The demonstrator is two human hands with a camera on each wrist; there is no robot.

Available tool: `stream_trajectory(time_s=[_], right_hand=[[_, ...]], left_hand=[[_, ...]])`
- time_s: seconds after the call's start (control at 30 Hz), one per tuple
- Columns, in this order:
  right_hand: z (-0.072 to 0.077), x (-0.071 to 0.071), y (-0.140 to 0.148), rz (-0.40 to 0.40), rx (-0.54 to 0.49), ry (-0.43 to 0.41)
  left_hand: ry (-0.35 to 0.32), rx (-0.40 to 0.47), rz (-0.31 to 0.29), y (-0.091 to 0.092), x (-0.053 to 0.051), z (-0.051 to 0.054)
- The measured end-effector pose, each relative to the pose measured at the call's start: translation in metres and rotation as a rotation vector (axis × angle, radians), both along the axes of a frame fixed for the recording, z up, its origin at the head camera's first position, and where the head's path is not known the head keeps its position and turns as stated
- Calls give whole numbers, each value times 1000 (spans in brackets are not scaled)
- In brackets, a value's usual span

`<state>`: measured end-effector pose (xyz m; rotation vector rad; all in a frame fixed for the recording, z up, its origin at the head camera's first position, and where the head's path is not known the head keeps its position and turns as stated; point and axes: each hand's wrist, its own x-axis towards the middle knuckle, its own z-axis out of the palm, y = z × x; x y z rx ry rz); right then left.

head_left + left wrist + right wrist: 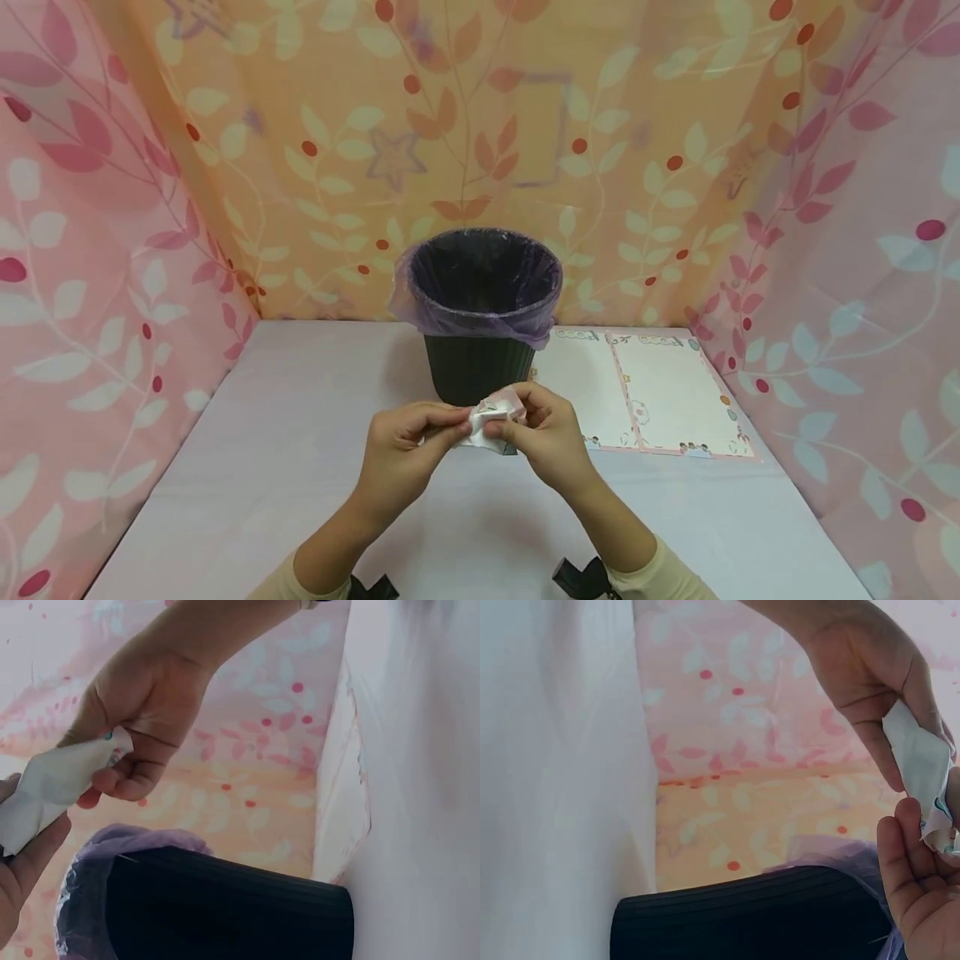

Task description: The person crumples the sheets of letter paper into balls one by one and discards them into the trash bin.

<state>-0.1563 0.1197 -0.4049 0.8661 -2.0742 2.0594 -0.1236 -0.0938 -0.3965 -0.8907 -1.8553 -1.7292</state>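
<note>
A white piece of paper (491, 423) with pinkish, printed parts is folded and crumpled between the two hands, in front of the bin. My left hand (408, 443) pinches its left end between thumb and fingers. Its right end is pinched by my right hand (553, 435). The left wrist view shows the paper (56, 784) as a plain white strip, with coloured print near the right hand (150, 701). In the right wrist view, the paper (924, 761) lies along the left hand (877, 664), and print shows at its lower end.
Behind the hands stands a dark ribbed bin (476, 362), its purple liner bag (480, 323) folded over the rim. Sheets of paper with cartoon borders (678, 396) lie right of it on the white tabletop (300, 408). Floral curtains (480, 108) enclose the back and sides.
</note>
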Motion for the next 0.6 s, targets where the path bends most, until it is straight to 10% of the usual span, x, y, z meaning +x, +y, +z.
stream_trajectory(time_s=[0.3, 0.6], right_hand=[[5, -5, 10, -2, -76, -59], [15, -2, 11, 27, 226, 274]], left_hand=[[-74, -257, 63, -4, -1, 2], [-88, 4, 152, -8, -2, 2]])
